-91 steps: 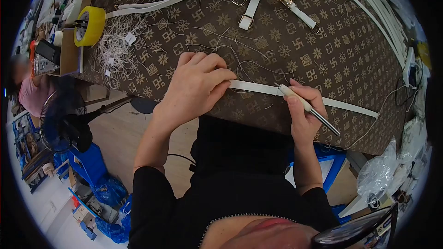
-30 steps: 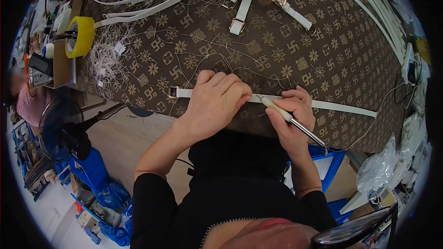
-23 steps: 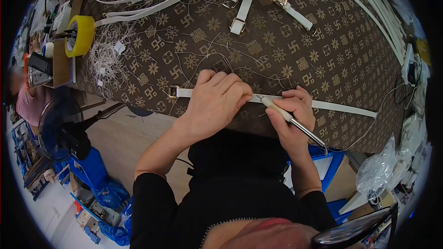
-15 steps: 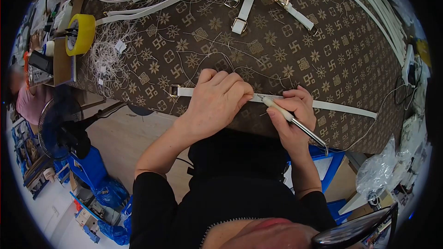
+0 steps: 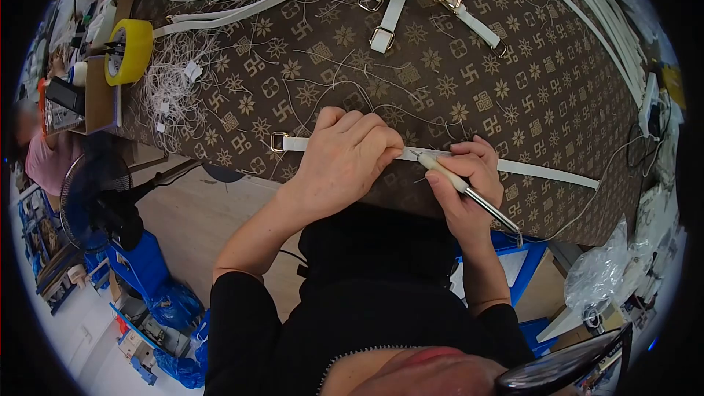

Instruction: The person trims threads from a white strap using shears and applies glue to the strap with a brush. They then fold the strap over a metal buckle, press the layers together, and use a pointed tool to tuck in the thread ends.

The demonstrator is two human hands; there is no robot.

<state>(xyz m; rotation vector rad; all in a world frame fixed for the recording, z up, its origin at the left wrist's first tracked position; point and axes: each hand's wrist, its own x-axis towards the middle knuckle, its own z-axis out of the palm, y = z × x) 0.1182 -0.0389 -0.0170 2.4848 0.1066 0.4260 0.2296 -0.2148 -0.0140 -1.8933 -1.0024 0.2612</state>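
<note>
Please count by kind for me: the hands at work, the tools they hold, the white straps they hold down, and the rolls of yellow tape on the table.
Hands: 2, the left hand and the right hand
Tool: 1, in the right hand
White strap: 1, under both hands
Yellow tape roll: 1
Total: 5

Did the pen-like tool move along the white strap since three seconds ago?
Yes: the cream-handled metal tool slid left along the white strap, away from its free right end.

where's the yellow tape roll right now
In the head view, the yellow tape roll sits upper left at the table edge, left of the loose thread pile.
</note>
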